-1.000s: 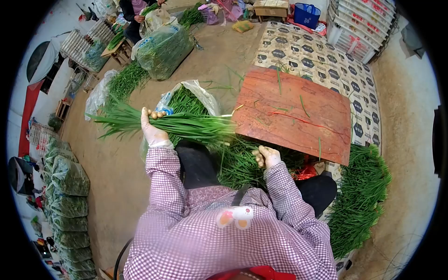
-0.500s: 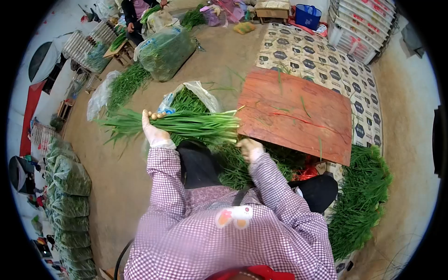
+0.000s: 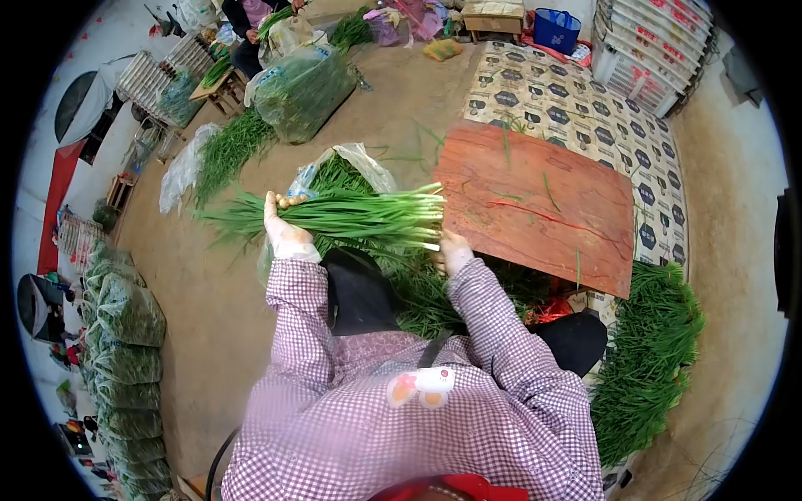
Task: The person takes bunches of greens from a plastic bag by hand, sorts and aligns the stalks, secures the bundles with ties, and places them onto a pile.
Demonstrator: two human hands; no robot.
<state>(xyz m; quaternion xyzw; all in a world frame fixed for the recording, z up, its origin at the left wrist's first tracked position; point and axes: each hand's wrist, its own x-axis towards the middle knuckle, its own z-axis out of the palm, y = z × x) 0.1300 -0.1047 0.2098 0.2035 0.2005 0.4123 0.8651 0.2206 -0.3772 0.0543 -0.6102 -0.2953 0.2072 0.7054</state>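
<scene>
My left hand (image 3: pixel 288 230) is wrapped round a bunch of long green stalks (image 3: pixel 359 219), leaves pointing left and pale stem ends pointing right. At those pale ends, just beside the board's left edge, is my right hand (image 3: pixel 452 252), its fingers curled and partly hidden; what they hold, if anything, I cannot make out. The reddish board (image 3: pixel 535 204) carries loose leaves and a red string. Under the bunch, more green stalks (image 3: pixel 426 296) lie by my knees, and an open plastic bag (image 3: pixel 368 163) of greens stands behind it.
On the right lies a large heap of greens (image 3: pixel 647 367) beside a patterned mat (image 3: pixel 576 92). Bagged greens (image 3: pixel 125 313) line the left. At the back are a big full bag (image 3: pixel 302 93), a person (image 3: pixel 244 54) holding greens, stacked white crates (image 3: pixel 647 54) and a blue basket (image 3: pixel 555 29).
My right hand has moved left and up to the stem ends. The bunch in my left hand has shifted slightly right, its pale ends now fanned beside the board.
</scene>
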